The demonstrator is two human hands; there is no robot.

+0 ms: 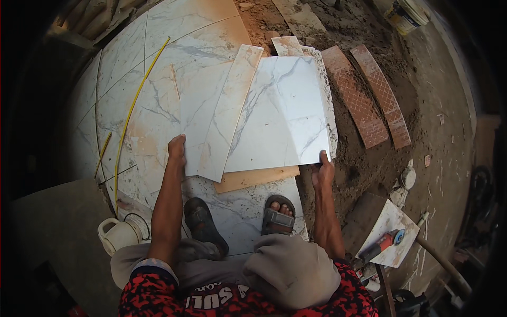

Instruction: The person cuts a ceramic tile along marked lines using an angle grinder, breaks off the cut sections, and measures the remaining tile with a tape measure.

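Observation:
A large white tile (pixel 274 116) with grey marble veins lies in front of me, over other cut pieces. My left hand (pixel 177 149) grips its left edge, fingers mostly hidden at the rim. At the near right corner my right hand (pixel 323 171) holds it, thumb on top and fingers underneath. Slantwise across the tile rests a narrow strip of the same tile (pixel 232 113), its top end browned with dust. From under the near edge sticks out a tan piece (pixel 259 179). Another small tile piece (pixel 288 45) shows beyond the far edge.
Laid marble-look tiles (pixel 148 105) cover the left, with a yellow measuring tape (pixel 136 98) across them. A white jug (pixel 120 235) stands near left. On the right are two reddish patterned strips (pixel 355 98) on wet mortar, an angle grinder (pixel 381 245) and a bucket (pixel 406 17).

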